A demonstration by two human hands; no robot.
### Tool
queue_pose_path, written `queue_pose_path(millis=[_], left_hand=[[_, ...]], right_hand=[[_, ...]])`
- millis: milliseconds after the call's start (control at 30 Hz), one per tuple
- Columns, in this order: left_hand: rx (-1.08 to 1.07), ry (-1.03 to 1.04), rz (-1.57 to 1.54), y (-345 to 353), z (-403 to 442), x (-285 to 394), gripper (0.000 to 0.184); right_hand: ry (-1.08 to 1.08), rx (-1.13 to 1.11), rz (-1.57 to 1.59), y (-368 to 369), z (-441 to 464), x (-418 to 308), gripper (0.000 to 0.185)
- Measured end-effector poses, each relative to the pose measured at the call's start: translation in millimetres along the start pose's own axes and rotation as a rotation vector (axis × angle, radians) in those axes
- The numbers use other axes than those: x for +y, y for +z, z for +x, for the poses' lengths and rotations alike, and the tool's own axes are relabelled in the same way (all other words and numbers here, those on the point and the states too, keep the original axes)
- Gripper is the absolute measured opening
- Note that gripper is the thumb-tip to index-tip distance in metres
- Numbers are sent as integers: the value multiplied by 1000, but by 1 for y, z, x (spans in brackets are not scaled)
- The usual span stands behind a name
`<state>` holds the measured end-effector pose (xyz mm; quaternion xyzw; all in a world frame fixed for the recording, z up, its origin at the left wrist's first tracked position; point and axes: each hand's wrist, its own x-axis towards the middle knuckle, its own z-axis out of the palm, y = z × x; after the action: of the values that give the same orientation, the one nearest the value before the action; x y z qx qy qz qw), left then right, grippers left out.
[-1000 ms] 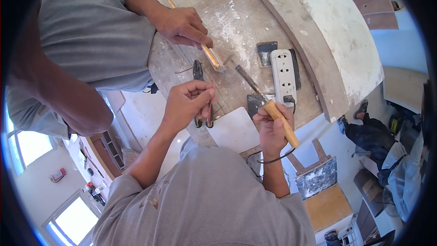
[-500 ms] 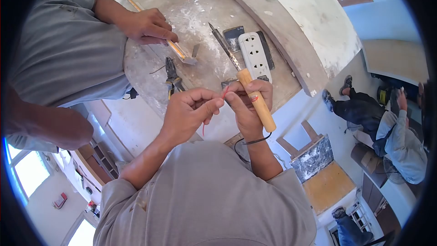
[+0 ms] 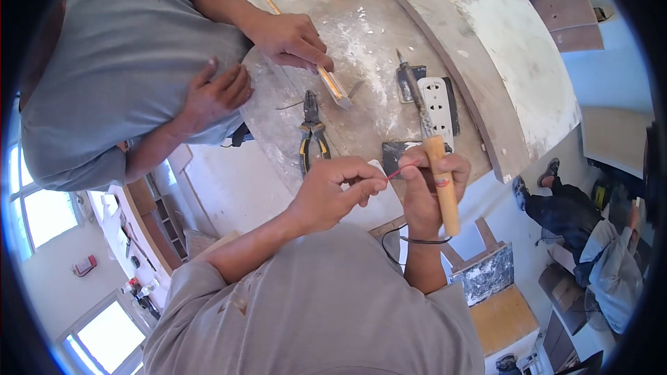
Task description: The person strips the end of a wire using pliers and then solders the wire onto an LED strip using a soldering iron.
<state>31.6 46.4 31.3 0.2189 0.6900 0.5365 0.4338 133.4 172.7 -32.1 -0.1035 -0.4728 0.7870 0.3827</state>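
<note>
My left hand (image 3: 338, 193) pinches one end of a thin red wire (image 3: 394, 174). The wire's other end runs to the thumb and finger of my right hand (image 3: 425, 184). My right hand also holds a soldering iron (image 3: 443, 184) by its wooden handle, its metal tip pointing up and away over the worktable (image 3: 368, 114). Black and yellow pliers (image 3: 313, 132) lie on the table beyond my left hand. Behind the iron, a white power strip (image 3: 435, 105) rests near dark flat pieces.
At the upper left a co-worker's hand (image 3: 295, 40) holds a strip with a yellow stripe (image 3: 335, 87); their other hand (image 3: 217, 97) is near their body. A curved board (image 3: 458, 62) spans the table's right side. Another person (image 3: 577, 222) is at the far right.
My two hands have come together and now hold the red wire between them, slightly apart. The iron has turned more upright. The co-worker's second hand has come into view.
</note>
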Motion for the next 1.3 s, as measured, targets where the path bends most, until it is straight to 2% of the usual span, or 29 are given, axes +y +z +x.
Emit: queue_pose_path(millis=[167, 267, 367, 467, 600, 633, 667, 700, 733, 800, 833, 867, 933, 1067, 1167, 1300], left_hand=[[-24, 297, 355, -14, -5, -20, 8], [-140, 385, 572, -40, 1, -26, 9], [-32, 139, 361, -50, 1, -18, 13], [48, 141, 61, -34, 3, 0, 16], [-51, -23, -45, -28, 6, 2, 19], [-45, -66, -132, -26, 5, 2, 18], [-40, -111, -218, -26, 5, 3, 18], [27, -96, -154, -26, 6, 0, 17], [96, -80, -88, -28, 6, -5, 17], [233, -88, -6, -34, 6, -15, 17], [298, -114, 11, -40, 7, -20, 17], [362, -141, 29, -46, 7, -24, 17], [358, -201, 60, -55, 10, -27, 19], [364, -244, 22, -55, 18, -23, 20], [366, -247, -21, -54, 25, -23, 21], [332, -212, -92, -55, 30, -31, 19]], right_hand=[[33, -29, -10, 3, 6, -3, 44], [40, 0, 23, 3, 5, 2, 43], [8, 0, 4, 3, 10, -3, 41], [-2, -68, -55, 6, 10, -3, 38], [-25, -133, -21, 15, 9, 10, 37], [-9, -114, -3, 16, 8, 10, 29], [-33, -138, -117, 11, 7, 10, 27], [-55, -162, -230, 2, 7, 9, 28], [-78, -188, -341, -7, 7, 10, 32], [-67, -76, -125, -19, -1, 20, 65], [-8, 23, -150, -24, -7, 20, 83], [32, 53, -134, -28, -10, 19, 84], [114, 116, -105, -36, -17, 16, 85], [293, 129, 50, -41, -25, 16, 65], [280, 198, 82, -41, -31, 26, 54], [262, 172, 107, -40, -38, 35, 50]])
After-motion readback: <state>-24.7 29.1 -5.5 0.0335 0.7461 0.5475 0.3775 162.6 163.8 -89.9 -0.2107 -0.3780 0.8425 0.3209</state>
